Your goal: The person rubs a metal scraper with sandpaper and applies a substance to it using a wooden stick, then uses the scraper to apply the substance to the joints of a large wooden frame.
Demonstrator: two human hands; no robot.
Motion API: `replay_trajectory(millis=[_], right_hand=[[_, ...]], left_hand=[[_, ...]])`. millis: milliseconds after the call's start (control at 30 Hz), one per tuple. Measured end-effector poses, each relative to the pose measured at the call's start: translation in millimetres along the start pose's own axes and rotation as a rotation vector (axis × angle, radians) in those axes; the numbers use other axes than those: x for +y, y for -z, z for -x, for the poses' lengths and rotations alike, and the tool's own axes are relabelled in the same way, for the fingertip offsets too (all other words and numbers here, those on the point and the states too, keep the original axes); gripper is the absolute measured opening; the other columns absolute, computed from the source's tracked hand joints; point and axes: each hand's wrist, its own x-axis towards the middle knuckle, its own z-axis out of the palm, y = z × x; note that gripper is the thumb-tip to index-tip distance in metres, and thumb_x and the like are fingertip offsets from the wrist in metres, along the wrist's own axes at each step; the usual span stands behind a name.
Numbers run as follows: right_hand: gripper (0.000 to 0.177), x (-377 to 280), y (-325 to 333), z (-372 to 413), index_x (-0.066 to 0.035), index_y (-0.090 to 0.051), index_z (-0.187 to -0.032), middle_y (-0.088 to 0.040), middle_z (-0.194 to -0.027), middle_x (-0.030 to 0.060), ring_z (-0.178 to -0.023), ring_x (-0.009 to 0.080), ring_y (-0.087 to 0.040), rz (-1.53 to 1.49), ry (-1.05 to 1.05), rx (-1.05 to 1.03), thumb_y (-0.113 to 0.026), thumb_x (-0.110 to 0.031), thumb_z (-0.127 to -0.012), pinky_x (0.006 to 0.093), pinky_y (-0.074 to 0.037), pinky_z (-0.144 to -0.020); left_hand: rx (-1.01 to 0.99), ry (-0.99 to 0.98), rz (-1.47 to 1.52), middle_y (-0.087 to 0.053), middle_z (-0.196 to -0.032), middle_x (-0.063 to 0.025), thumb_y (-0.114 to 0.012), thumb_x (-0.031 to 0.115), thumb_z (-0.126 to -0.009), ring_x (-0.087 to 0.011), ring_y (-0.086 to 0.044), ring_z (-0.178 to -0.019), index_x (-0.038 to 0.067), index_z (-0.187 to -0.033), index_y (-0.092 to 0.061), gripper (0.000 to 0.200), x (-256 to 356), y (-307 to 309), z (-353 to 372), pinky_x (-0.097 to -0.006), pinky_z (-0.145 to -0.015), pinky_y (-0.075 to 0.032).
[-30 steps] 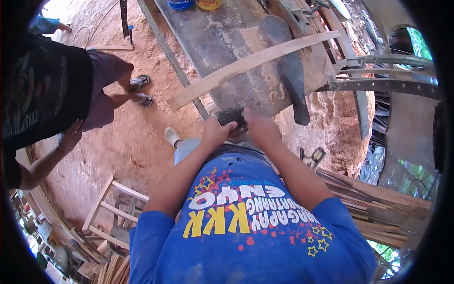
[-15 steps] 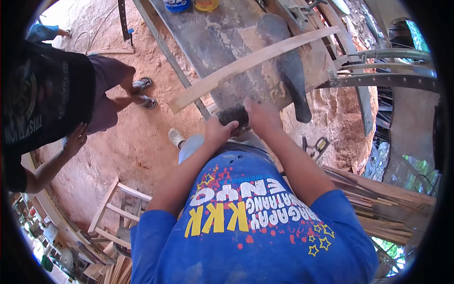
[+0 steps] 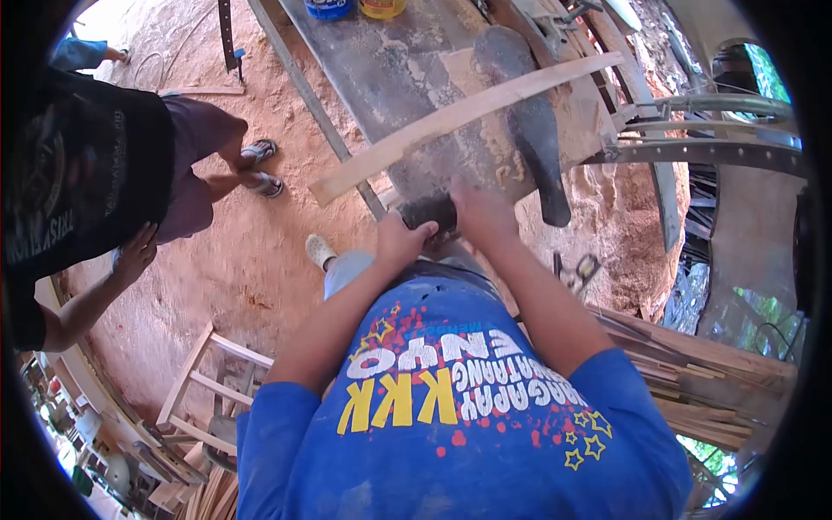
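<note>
A dark, rough-looking piece (image 3: 431, 212), perhaps a sheet or a block, is held close to my body at the near edge of the work table. My left hand (image 3: 404, 239) grips its left end, thumb lying on top. At the right end my right hand (image 3: 484, 217) is closed on it, with its fingertips slightly blurred. Just beyond my hands, a curved strip of pale wood (image 3: 451, 120) lies across the dusty table (image 3: 373, 74). Under that strip rests a long, dark, flat shape (image 3: 542, 160), its narrow end pointing toward me.
A blue container (image 3: 328, 8) and a yellow one (image 3: 382, 8) stand at the table's far end. To the left is another person (image 3: 104, 165) in a dark shirt. A wooden frame (image 3: 204, 377) stands lower left; stacked wood strips (image 3: 702, 381) lie at right.
My hands and the dark piece stay nearly in place. The view has shifted very slightly.
</note>
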Motion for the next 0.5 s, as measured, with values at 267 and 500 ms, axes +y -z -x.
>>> replay_trajectory(millis=[267, 500], right_hand=[[0.041, 13, -9, 22, -0.019, -0.061, -0.140, -0.072, -0.121, 0.0166, -0.108, 0.0415, -0.069, 0.028, 0.037, -0.064, -0.043, -0.038, -0.108, 0.0574, -0.054, -0.090], [0.041, 14, -8, 14, -0.023, -0.063, -0.140, -0.073, -0.117, 0.0176, -0.102, 0.0415, -0.071, 0.000, 0.082, 0.052, -0.045, -0.041, -0.107, 0.0553, -0.056, -0.089]], left_hand=[[0.085, -0.133, -0.144, -0.077, -0.081, -0.0210, -0.088, 0.030, -0.079, -0.0286, -0.077, -0.073, -0.007, -0.096, -0.076, 0.042, -9, 0, -8, -0.0417, -0.070, -0.059], [-0.097, 0.032, -0.058, -0.078, -0.098, -0.0161, -0.087, 0.015, -0.083, -0.0218, -0.077, -0.084, -0.007, -0.113, -0.070, 0.041, 14, 8, -6, -0.0363, -0.073, -0.061]])
